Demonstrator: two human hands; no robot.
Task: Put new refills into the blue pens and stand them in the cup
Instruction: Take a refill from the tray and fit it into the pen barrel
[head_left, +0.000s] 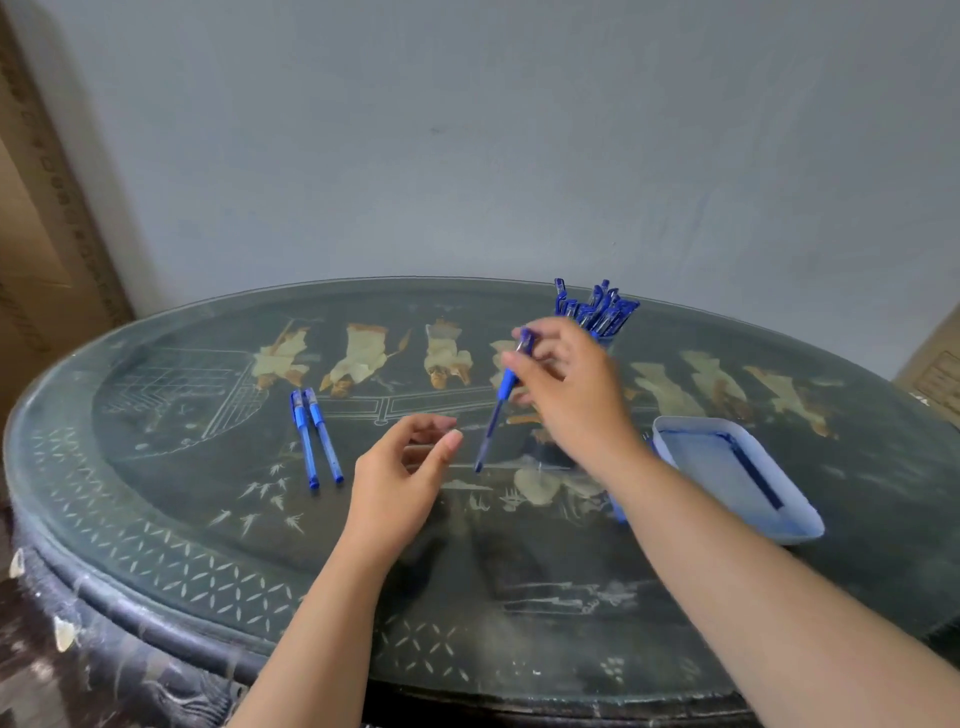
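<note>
My right hand (566, 384) pinches a blue pen (500, 400) near its cap end, so the pen hangs tilted with its tip down over the table. Behind that hand stands the cup (608, 340), mostly hidden, with several blue pens (597, 306) sticking up out of it. My left hand (405, 467) hovers just left of the pen's tip, fingers loosely curled and holding nothing. Two more blue pens (317, 436) lie side by side on the table to the left.
A pale blue plastic tray (800, 525) with a dark blue refill (756, 473) inside sits at the right, beside my right forearm. The dark oval table (156, 519) has a glass top and a wall behind it. Cardboard boxes stand at both far sides.
</note>
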